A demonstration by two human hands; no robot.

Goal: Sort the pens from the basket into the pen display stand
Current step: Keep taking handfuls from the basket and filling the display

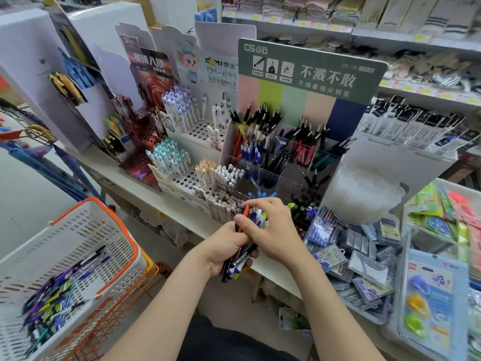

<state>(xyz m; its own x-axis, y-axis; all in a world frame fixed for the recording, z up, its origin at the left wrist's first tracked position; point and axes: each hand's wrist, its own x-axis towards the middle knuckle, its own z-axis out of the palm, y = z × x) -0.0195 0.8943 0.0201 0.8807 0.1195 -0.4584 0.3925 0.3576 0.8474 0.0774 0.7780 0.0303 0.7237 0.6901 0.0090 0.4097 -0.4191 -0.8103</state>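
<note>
Step in hand: selection from bundle; left hand (pixel 229 247) clamped round bundle of pens (pixel 257 217) above surface (pixel 161 199), near pen display stand (pixel 307 74); right hand (pixel 273 230) pinched red pen (pixel 245 217); basket (pixel 134 252) held more. Next move, judged: withdraw red pen; seat in matching compartment.

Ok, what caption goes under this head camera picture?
Left hand grips a pen bunch while the right hand pinches a red pen, in front of the stand, basket at left.
</note>
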